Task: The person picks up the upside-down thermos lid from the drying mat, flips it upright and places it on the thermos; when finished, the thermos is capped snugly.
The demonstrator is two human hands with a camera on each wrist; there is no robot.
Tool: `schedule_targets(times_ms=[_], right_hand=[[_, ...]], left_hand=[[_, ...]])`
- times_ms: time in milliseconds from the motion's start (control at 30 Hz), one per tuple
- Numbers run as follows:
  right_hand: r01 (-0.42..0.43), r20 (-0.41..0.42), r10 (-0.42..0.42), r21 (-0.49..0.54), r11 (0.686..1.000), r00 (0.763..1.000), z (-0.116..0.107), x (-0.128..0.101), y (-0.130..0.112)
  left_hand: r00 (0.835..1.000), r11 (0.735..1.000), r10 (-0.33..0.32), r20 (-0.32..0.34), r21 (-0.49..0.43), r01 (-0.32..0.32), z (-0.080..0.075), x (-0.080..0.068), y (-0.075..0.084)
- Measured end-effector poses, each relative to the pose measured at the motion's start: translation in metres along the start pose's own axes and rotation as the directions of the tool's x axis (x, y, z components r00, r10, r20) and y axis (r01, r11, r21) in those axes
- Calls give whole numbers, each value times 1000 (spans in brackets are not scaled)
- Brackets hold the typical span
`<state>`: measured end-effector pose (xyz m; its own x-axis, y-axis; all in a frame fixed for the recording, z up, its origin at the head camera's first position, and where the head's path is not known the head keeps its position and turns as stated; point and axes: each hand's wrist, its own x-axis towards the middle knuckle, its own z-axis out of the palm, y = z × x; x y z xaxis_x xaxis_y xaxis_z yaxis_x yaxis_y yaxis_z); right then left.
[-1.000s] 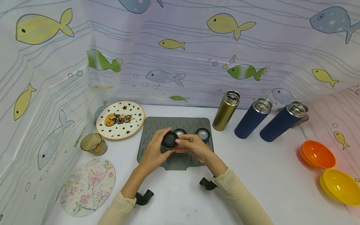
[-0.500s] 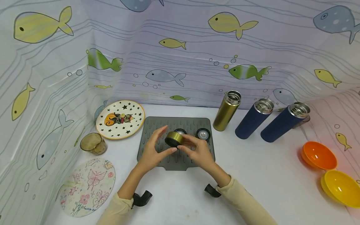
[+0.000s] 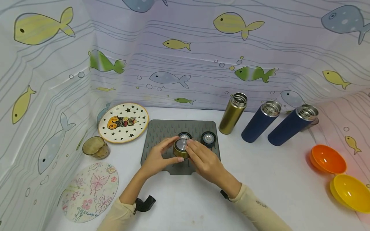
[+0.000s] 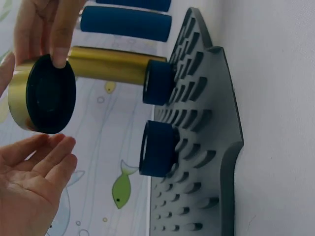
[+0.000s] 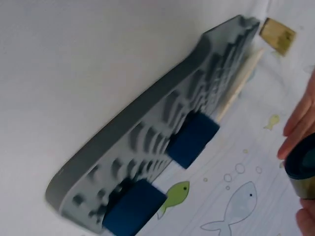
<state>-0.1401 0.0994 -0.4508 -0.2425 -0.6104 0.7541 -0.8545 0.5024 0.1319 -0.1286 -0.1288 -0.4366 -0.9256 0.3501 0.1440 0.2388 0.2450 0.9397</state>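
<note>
The right hand (image 3: 204,159) is curled round a gold lid (image 3: 181,148), pinched at its rim above the grey mat (image 3: 162,131). The lid is short and round, with a silver top and a black inside (seen from the left wrist). The left hand (image 3: 157,157) is held open, fingertips at the lid's side. Two blue lids (image 3: 208,138) are stood on the mat behind it. Right of the mat, three flasks (image 3: 232,113) are left uncapped; their contents cannot be told.
</note>
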Motion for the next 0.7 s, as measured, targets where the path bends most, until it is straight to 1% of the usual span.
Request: schedule_targets(times_ms=[133, 233, 300, 567, 633, 700], right_hand=[[102, -56, -107, -85, 991, 993, 0, -4, 4], [157, -77, -168, -136, 978, 983, -2, -7, 5], [183, -83, -198, -156, 971, 977, -2, -9, 6], [242, -119, -272, -217, 946, 955, -2, -15, 7], [242, -126, -273, -217, 946, 954, -2, -16, 8], [228, -130, -255, -196, 954, 958, -2, -16, 8]], left_hand=[[1000, 1000, 14, 28, -10, -13, 4, 1, 0], [999, 999, 32, 38, -16, -31, 9, 2, 0], [999, 999, 32, 41, -20, -31, 11, 3, 0], [998, 999, 40, 58, -23, -39, 22, 7, 0], [998, 999, 43, 51, -13, -43, 24, 8, 0], [998, 999, 47, 43, -3, -47, 26, 10, 1]])
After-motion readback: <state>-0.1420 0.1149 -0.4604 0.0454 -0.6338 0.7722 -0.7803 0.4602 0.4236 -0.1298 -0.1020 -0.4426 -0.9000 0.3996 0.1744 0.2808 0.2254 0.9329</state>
